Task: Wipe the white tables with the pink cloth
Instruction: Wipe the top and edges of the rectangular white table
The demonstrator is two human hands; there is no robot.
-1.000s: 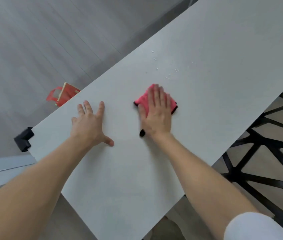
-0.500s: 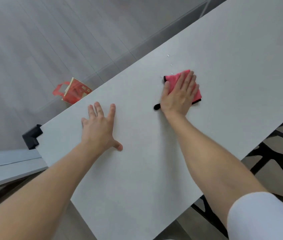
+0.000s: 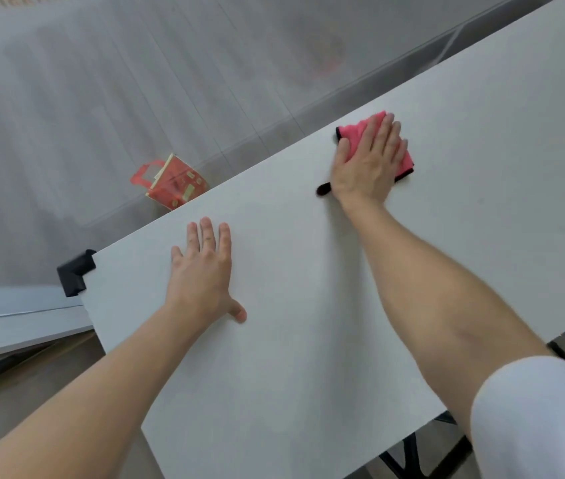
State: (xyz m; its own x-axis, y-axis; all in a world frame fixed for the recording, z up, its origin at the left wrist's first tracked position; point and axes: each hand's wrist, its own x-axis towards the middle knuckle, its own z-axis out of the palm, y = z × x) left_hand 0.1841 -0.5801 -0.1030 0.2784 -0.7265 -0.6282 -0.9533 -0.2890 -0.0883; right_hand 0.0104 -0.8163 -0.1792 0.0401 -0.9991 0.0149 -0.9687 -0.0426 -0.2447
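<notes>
under your right hand [image 3: 367, 164] lies the pink cloth [image 3: 352, 138], flat on the white desk [image 3: 308, 357] close to its far edge. your right fingers [image 3: 379, 133] are straight and spread across the cloth, pressing it down rather than gripping it. pink shows past the fingertips and beside the little finger. a small black tab [image 3: 323, 190] pokes out just beside the heel of that hand, on the thumb side. it looks like part of the cloth, though the blur makes that hard to confirm. your left hand [image 3: 201, 271] rests palm down on the bare desk, well apart from the cloth. the left fingers [image 3: 206, 233] are straight and close together, thumb out to the right, holding nothing. beyond the left fingertips, past the desk edge, a red box [image 3: 174, 183] sits on the grey floor [image 3: 66, 133]. left of the left little finger, a black corner cap [image 3: 75, 274] covers the desk corner.
</notes>
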